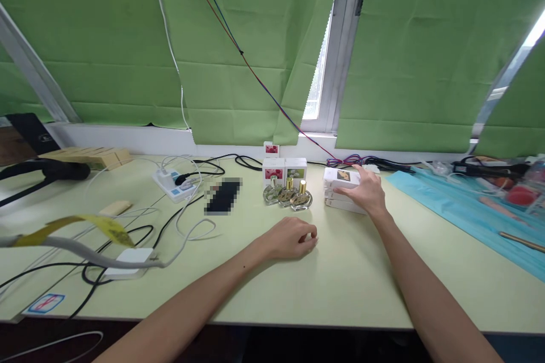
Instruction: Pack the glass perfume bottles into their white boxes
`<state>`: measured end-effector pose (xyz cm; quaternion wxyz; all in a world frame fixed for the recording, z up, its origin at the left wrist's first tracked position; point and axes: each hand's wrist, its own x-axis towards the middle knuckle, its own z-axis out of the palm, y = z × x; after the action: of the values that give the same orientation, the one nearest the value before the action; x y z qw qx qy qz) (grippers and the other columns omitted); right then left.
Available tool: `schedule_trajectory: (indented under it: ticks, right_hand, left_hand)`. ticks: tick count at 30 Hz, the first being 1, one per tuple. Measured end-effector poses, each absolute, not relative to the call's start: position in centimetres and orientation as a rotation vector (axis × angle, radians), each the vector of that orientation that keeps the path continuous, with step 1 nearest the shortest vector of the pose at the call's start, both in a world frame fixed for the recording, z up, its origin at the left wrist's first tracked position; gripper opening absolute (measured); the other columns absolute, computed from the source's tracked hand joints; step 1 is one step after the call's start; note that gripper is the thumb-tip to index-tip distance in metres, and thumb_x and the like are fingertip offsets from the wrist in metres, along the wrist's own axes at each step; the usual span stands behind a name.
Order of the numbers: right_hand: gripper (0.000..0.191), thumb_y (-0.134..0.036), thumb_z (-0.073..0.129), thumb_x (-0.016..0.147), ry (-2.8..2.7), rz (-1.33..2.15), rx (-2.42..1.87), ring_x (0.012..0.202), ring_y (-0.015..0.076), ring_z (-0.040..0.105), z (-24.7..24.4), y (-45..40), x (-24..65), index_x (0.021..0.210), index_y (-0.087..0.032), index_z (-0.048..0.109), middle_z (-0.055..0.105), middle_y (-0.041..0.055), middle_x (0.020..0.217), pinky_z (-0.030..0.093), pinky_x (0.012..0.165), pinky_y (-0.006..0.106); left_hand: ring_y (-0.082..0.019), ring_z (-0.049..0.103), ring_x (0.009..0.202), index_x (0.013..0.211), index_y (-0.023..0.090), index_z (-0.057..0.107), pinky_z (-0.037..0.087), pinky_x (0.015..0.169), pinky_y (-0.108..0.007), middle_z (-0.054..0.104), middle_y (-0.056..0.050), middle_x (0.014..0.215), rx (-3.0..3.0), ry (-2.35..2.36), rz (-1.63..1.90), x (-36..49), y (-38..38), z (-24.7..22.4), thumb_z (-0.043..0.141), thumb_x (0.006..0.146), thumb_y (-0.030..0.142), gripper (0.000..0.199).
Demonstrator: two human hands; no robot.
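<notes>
My right hand [369, 188] is closed around the top white box [339, 176] of a small stack, its thumb at the near side and its fingers over the far side. More white boxes [344, 203] lie flat beneath it. My left hand [290, 237] rests on the table with curled fingers and nothing visible in them. Just beyond it stand three glass perfume bottles [288, 194] with gold-coloured caps, close together. Behind the bottles are white boxes with flower pictures, one pink [273, 173] and one green and white [296, 172].
A power strip [174, 184] and tangled cables lie on the left, near a blurred dark object [223, 197] and a white adapter box [130, 262]. Blue sheeting [451, 210] covers the right side of the table [353, 283]. Green blinds [238, 91] hang behind.
</notes>
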<state>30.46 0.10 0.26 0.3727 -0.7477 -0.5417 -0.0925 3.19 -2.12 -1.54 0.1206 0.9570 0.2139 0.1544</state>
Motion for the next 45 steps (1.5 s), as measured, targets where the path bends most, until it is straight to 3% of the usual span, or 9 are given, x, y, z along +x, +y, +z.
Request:
schedule_trajectory:
  ticks: [9,21,31,39,45]
  right_hand:
    - [0.101,-0.061,0.082,0.058,-1.382,-0.108,-1.86,0.126,0.0381,0.053,0.1,0.3,32.0,0.145,-0.022,0.048,0.055,0.0169,0.14,0.048,0.098,0.048]
    - [0.104,-0.062,0.084,0.054,-1.397,-0.056,-1.811,0.117,0.0354,0.053,-0.1,0.6,32.7,0.142,-0.021,0.049,0.05,0.0137,0.117,0.046,0.1,0.048]
    - [0.078,-0.058,0.077,0.063,-1.378,-0.149,-1.659,0.112,0.0339,0.049,-0.2,1.1,32.5,0.131,-0.021,0.059,0.047,0.0093,0.104,0.039,0.105,0.051]
    - [0.065,-0.056,0.074,0.071,-1.282,-0.272,-1.407,0.117,0.0329,0.048,1.0,0.1,30.2,0.124,-0.021,0.061,0.045,0.0111,0.114,0.042,0.104,0.053]
    - [0.056,-0.055,0.065,0.083,-1.261,-0.332,-1.202,0.118,0.0313,0.051,1.8,-1.6,25.9,0.126,-0.019,0.059,0.044,0.0132,0.12,0.043,0.106,0.052]
  left_hand:
    - [-0.012,0.053,0.06,0.088,0.02,0.069,0.033,0.058,-0.025,0.065,0.0,0.069,2.806,0.626,0.449,3.2,-2.3,-1.5,0.051,0.091,0.025,0.02]
    - [-0.012,0.052,0.059,0.087,0.02,0.069,0.032,0.057,-0.025,0.066,0.0,0.071,2.832,0.625,0.44,3.2,-2.4,-1.4,0.05,0.092,0.025,0.02]
    - [-0.013,0.054,0.059,0.088,0.02,0.069,0.033,0.057,-0.026,0.067,0.0,0.07,2.846,0.62,0.417,3.2,-2.5,-1.3,0.05,0.092,0.025,0.02]
    - [-0.012,0.053,0.058,0.089,0.02,0.069,0.033,0.058,-0.026,0.065,0.0,0.068,2.766,0.659,0.455,3.3,-2.7,-1.1,0.05,0.095,0.031,0.023]
    - [-0.013,0.052,0.061,0.102,0.019,0.067,0.038,0.06,-0.026,0.061,0.0,0.069,2.48,0.808,0.738,3.7,-2.9,-0.7,0.047,0.098,0.046,0.033]
